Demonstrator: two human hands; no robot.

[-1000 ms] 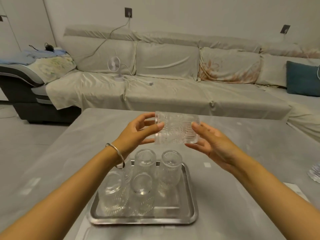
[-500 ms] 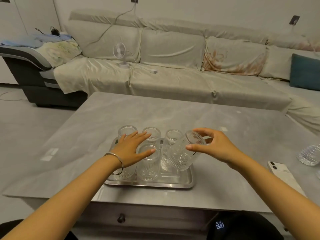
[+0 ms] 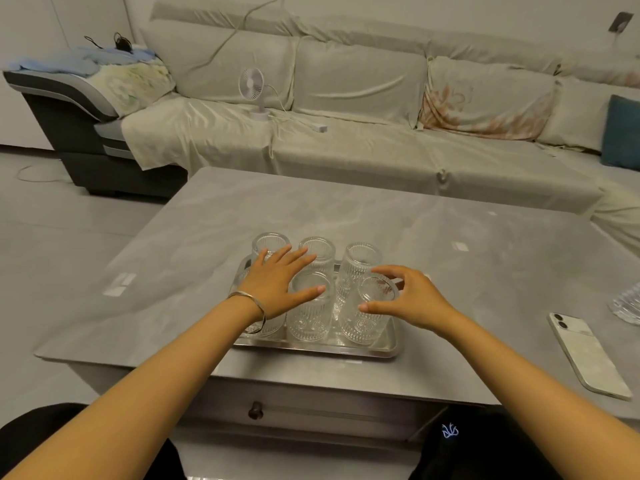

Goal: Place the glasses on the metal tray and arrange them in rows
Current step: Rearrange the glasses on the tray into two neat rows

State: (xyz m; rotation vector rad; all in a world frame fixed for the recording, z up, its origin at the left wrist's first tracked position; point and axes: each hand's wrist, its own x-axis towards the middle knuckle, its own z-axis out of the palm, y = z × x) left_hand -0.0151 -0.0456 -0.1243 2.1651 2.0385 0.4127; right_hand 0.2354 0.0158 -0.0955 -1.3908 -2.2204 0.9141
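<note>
- Metal tray [image 3: 388,348] sits at frame centre on the grey table [image 3: 207,220]; ribbed glasses stand upright on it in two rows.
- Back row: three glasses [image 3: 360,258].
- Front right glass [image 3: 363,320]: right hand [image 3: 408,303] curls around its rim, thumb and fingers gripping.
- Left hand [image 3: 277,285] lies flat, fingers spread and open, over the front middle glass [image 3: 310,317] and the glasses left of it.
- White phone [image 3: 585,355] lies at lower right, well apart from the tray.
</note>
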